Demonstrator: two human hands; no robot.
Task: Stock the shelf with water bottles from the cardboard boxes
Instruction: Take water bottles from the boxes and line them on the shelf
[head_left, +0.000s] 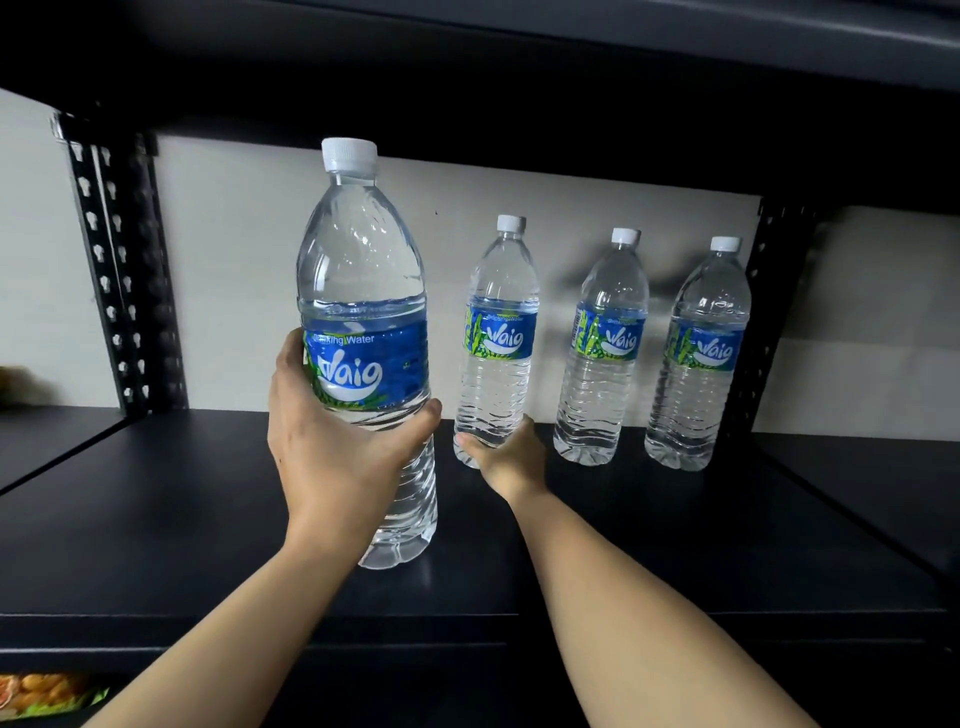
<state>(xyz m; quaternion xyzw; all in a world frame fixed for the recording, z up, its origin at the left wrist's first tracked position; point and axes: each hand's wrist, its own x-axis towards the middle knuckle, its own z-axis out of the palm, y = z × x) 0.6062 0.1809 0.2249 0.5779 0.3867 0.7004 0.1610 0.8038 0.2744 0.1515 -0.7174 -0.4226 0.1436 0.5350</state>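
Observation:
My left hand (337, 457) grips a large clear water bottle (363, 291) with a blue label and white cap, held upright near the front of the black shelf (156, 519). My right hand (506, 454) is wrapped around the base of a second bottle (498, 332) standing at the back of the shelf. Two more identical bottles (605, 343) (701, 353) stand to its right in a row along the back wall. No cardboard box is in view.
Black perforated uprights (119, 270) (769, 312) frame the bay on both sides. Another black shelf (467, 78) hangs close overhead. Colourful packaging (47, 693) shows on the level below at bottom left.

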